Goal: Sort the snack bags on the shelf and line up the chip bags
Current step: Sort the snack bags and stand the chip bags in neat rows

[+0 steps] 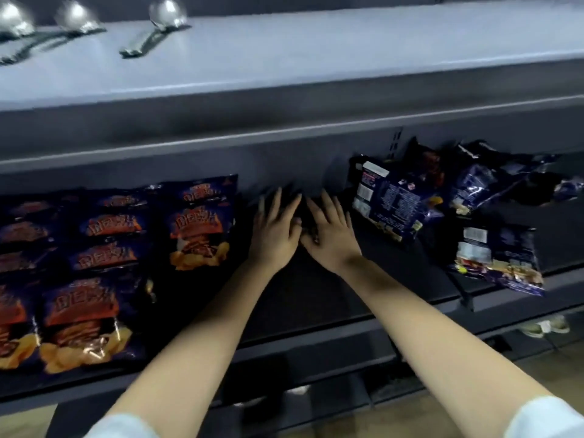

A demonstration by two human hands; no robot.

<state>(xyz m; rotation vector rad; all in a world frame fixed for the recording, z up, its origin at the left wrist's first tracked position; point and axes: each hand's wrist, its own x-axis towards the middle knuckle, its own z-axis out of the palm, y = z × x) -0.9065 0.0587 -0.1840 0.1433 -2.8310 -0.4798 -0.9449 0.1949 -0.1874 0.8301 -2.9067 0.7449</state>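
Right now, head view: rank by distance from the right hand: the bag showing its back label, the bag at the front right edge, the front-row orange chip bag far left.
From the right hand:
1. the back-label bag: just to its right, towards the back.
2. the front-edge bag: further right, near the front.
3. the front-row orange chip bag: far left, beyond the left hand.

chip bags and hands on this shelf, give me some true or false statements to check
1. The orange chip bags lie in rows left of the left hand. True.
2. The left hand grips a bag. False: its fingers are straight, gripping nothing.
3. The blue bags right of the right hand lie jumbled. True.
4. The upper shelf holds chip bags. False: it holds metal ladles.
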